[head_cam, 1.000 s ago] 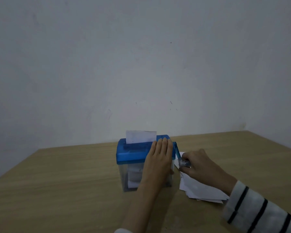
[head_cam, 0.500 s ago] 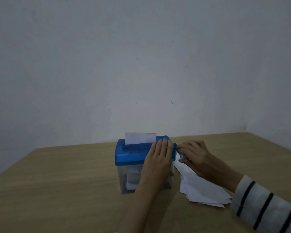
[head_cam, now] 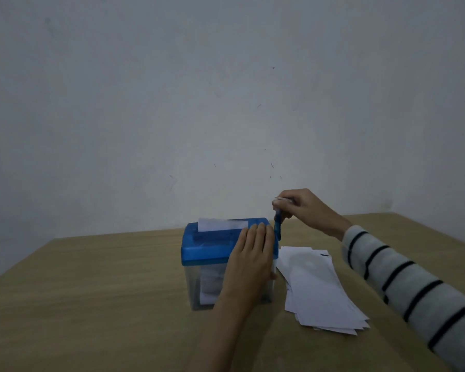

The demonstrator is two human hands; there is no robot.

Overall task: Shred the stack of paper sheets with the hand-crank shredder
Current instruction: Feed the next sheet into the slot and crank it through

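Toward the far edge of the tabletop, near its middle, stood the shredder, a clear bin under a blue lid, with a sheet standing up out of the slot and only a short strip of it showing. In the head view, the one view given, the left hand lay flat over the lid's right end, fingers straight and pressing down. The right hand gripped the knob of the crank with curled fingers, on the shredder's right side. The crank arm stood nearly upright, its long axis running from the hub at the lid's edge up to the knob, so the right hand sat above and just right of the lid, at the top of the circle. Any further turn would probably swing the knob over and down from there. The stack of paper sheets lay flat on the tabletop just right of the bin, long axis running from the bin toward the near right edge, nearer the right hand than the left.

Against the frames a second before, the knob had risen from low beside the bin to the top, the sheet showed less height above the slot, and the left hand had kept its place.
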